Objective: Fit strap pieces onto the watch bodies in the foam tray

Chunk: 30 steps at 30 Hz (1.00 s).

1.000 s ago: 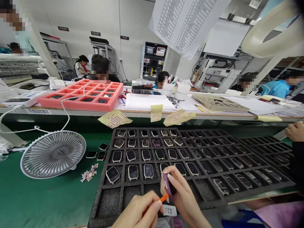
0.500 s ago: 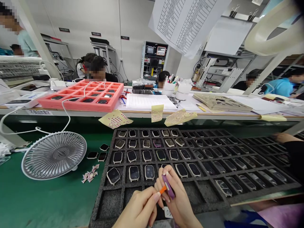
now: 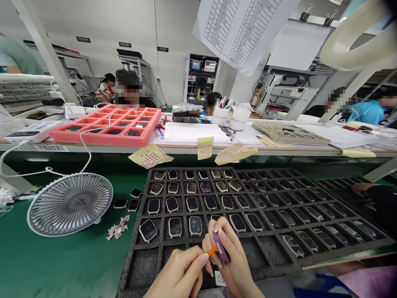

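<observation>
Between the fingers of my right hand [image 3: 231, 252] is a purple watch case [image 3: 221, 247], held tilted with its edge turned toward my other hand. My left hand [image 3: 182, 269] pinches a small orange stick-like tool [image 3: 212, 251], whose tip touches or nearly touches the side of the case. Both hands are closed and hover over the front of a dark foam tray [image 3: 144, 269], where several watches sit in compartments. A white label with a number [image 3: 220, 278] shows below my right hand. The front of the watch is hidden by my fingers.
On the green bench stand a grey fan [image 3: 71, 203], several loose watches [image 3: 120, 203] and a pile of small strips [image 3: 118, 228]. A pink foam tray [image 3: 105, 136] sits on the shelf with papers [image 3: 195, 131]. At far right is a co-worker's hand [image 3: 361, 188] over another tray.
My hands stay almost in place, the orange tool still at the purple case's side. The co-worker's hand on the right has shifted lower and left; a person opposite has raised a hand.
</observation>
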Each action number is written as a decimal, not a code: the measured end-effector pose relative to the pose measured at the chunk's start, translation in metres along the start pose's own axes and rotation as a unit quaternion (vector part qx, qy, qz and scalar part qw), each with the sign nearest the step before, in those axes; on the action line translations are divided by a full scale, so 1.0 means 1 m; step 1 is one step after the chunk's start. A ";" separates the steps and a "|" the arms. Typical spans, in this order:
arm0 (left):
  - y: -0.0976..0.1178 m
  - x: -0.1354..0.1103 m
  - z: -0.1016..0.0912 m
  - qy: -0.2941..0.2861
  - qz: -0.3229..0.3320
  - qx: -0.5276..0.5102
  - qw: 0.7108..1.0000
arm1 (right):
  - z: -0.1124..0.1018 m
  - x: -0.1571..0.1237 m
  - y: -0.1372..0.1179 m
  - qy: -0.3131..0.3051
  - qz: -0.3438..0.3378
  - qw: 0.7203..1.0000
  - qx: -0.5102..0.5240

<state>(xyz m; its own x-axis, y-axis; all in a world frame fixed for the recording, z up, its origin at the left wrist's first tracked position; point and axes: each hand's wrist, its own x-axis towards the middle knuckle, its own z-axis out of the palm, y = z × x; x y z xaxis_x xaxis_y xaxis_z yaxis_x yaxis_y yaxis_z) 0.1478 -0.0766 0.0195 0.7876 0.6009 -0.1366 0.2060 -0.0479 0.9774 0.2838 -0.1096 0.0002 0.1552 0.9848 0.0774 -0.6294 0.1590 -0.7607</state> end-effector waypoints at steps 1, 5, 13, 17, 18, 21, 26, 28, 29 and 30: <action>0.000 0.000 0.000 -0.001 -0.003 -0.001 1.000 | 0.000 0.000 -0.001 -0.004 -0.003 1.000 -0.002; 0.001 0.001 0.001 -0.003 0.007 0.002 1.000 | 0.002 0.000 -0.004 -0.013 -0.012 1.000 0.002; 0.000 -0.002 0.004 0.013 0.024 0.036 0.999 | -0.006 -0.003 0.000 -0.016 -0.048 0.998 -0.049; 0.001 -0.001 0.003 0.006 0.015 0.036 0.999 | -0.007 -0.004 -0.001 -0.029 -0.047 0.997 -0.058; 0.001 -0.001 0.002 -0.005 0.011 0.028 1.000 | -0.006 -0.004 -0.002 -0.035 -0.036 0.998 -0.038; 0.003 -0.002 0.002 -0.014 0.001 0.010 1.000 | -0.002 -0.002 -0.004 -0.040 -0.016 0.999 0.013; 0.001 -0.004 0.004 0.023 0.006 0.018 1.000 | -0.002 -0.001 -0.002 -0.033 -0.015 0.999 -0.004; 0.000 -0.004 0.005 0.023 0.012 0.024 0.999 | -0.004 -0.002 -0.001 -0.039 -0.021 0.999 -0.013; -0.001 -0.004 0.005 0.023 0.012 0.028 0.999 | -0.005 -0.002 -0.001 -0.043 -0.024 0.999 -0.017; -0.001 -0.004 0.005 0.022 0.010 0.032 0.999 | -0.006 -0.002 -0.001 -0.047 -0.027 0.998 -0.020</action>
<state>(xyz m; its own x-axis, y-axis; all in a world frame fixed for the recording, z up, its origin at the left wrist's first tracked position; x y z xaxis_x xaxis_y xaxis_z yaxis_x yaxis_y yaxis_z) 0.1477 -0.0825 0.0187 0.7662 0.6333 -0.1092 0.2289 -0.1101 0.9672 0.2893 -0.1123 -0.0030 0.1145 0.9774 0.1775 -0.5908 0.2106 -0.7788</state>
